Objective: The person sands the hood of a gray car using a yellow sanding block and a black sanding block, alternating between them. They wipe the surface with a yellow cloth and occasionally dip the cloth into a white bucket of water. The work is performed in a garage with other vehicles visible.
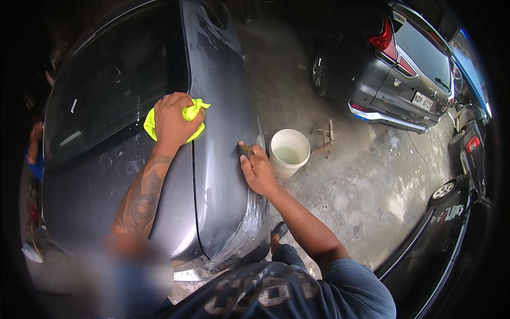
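Observation:
My left hand (176,118) grips a bright yellow-green cloth (151,125) against the grey car's body (220,101), beside the dark rear window (114,69). My right hand (257,169) is at the curved side of the same car, its fingers closed around a small, thin, yellowish-brown piece (246,149), too small to make out clearly. The bodywork carries pale streaks and wet-looking patches. A white bucket (289,167) with cloudy liquid in it stands on the floor just right of my right hand.
A second grey car (396,85) is parked at upper right, a black car (443,228) along the right edge. A low stand (329,137) is beside the bucket on the stained concrete floor (366,186). Another person in blue (34,159) is partly visible at far left.

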Demonstrator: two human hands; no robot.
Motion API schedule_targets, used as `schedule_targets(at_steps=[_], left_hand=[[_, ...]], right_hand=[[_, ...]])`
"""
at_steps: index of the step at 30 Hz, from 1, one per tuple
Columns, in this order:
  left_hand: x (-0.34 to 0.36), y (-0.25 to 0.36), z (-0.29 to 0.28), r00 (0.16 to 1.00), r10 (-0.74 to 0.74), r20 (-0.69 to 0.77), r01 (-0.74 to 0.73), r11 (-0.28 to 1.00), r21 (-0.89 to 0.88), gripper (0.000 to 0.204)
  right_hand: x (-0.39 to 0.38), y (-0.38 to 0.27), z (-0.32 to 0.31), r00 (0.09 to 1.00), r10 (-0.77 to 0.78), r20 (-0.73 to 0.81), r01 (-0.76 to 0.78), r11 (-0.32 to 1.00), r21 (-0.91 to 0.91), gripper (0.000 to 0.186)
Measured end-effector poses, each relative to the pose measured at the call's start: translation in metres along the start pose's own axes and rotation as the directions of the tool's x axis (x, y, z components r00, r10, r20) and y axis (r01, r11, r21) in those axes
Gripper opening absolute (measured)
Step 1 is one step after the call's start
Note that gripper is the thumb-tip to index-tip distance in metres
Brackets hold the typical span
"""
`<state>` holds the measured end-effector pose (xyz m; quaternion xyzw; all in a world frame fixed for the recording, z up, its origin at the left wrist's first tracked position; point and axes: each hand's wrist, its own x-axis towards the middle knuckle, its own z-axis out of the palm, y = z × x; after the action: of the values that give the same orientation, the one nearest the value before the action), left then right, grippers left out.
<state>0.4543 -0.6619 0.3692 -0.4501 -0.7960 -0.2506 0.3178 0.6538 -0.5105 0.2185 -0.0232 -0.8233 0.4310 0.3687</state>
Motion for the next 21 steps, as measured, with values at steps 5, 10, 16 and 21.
schedule_targets(at_steps=[5, 10, 16, 21], left_hand=[[0.000, 0.003, 0.003, 1.000, 0.002, 0.008, -0.002, 1.000, 0.007, 0.024], [-0.001, 0.003, 0.000, 0.999, -0.046, 0.020, 0.047, 0.999, -0.026, 0.026], [0.001, 0.000, 0.000, 0.999, -0.034, 0.025, 0.035, 0.999, -0.017, 0.025], [-0.001, 0.001, 0.000, 1.000, -0.013, -0.014, 0.013, 1.000, 0.000, 0.026]], right_hand=[[0.002, -0.004, -0.006, 1.000, 0.005, -0.024, -0.008, 0.988, -0.154, 0.024], [-0.027, -0.038, -0.003, 1.000, -0.020, -0.007, 0.020, 0.997, -0.073, 0.024], [0.010, -0.004, -0.007, 0.997, 0.070, 0.033, -0.064, 0.984, -0.165, 0.028], [-0.044, -0.060, -0.007, 0.997, -0.063, 0.036, 0.066, 0.994, -0.088, 0.020]])
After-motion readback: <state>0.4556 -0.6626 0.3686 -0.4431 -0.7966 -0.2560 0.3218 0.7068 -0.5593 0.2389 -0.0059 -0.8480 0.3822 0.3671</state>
